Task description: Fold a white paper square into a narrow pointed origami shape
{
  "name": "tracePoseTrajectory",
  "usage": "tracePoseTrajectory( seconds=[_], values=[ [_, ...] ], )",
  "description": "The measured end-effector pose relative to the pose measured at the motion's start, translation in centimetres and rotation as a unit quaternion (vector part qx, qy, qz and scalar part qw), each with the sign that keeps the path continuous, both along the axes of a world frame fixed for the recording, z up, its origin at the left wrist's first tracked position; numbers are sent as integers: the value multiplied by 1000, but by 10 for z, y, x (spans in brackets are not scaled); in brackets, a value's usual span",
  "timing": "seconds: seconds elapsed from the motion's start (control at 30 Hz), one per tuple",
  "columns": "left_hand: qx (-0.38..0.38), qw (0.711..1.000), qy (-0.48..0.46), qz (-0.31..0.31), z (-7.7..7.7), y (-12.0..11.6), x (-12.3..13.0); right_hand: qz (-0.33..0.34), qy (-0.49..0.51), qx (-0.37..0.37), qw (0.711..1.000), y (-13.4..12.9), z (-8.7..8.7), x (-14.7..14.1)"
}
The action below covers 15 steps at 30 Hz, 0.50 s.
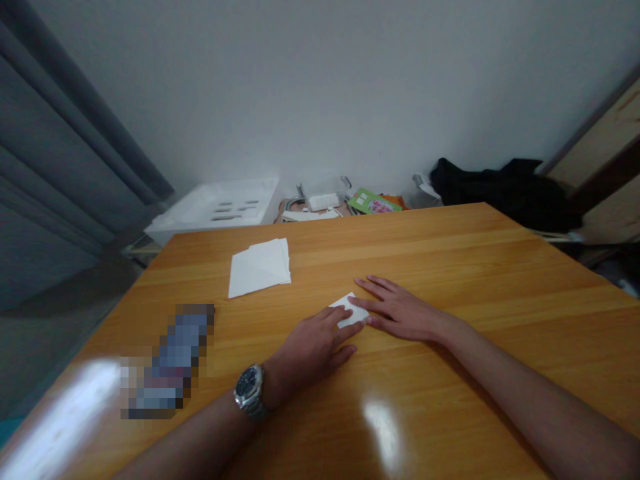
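Note:
A small piece of white paper point(354, 311), seemingly folded, lies flat on the wooden table point(430, 260). My left hand point(320, 337), with a metal watch point(249, 387) on its wrist, rests over the paper's left and near side, fingers stretched out on it. From the right, my right hand point(395, 308) lies with fingers spread, some fingertips touching the paper's right part. Fingers cover parts of the paper's edges. Farther back on the left is a loose stack of white paper sheets point(260, 267).
A blurred-out, phone-like object point(175, 363) lies at the table's left. Beyond the far edge are a white foam tray point(215, 203), a green booklet point(373, 201) and a black cloth heap point(500, 190). A grey curtain point(60, 133) hangs at left.

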<state>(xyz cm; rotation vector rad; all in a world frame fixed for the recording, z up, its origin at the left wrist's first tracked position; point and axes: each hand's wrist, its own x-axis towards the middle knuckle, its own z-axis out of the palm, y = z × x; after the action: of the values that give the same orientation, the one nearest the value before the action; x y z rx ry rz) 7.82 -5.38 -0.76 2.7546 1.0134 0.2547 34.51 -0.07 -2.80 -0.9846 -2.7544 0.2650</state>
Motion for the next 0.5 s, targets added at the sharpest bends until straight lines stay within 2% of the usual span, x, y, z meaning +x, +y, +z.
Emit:
tracePoseTrajectory(
  seconds=[0.23, 0.5],
  values=[
    [-12, 1000, -4, 4, -2, -1, 0, 29, -15, -37, 999, 4, 4, 6],
    [-15, 1000, 2, 0, 0, -1, 1, -11, -21, 0, 1000, 4, -3, 1]
  ],
)
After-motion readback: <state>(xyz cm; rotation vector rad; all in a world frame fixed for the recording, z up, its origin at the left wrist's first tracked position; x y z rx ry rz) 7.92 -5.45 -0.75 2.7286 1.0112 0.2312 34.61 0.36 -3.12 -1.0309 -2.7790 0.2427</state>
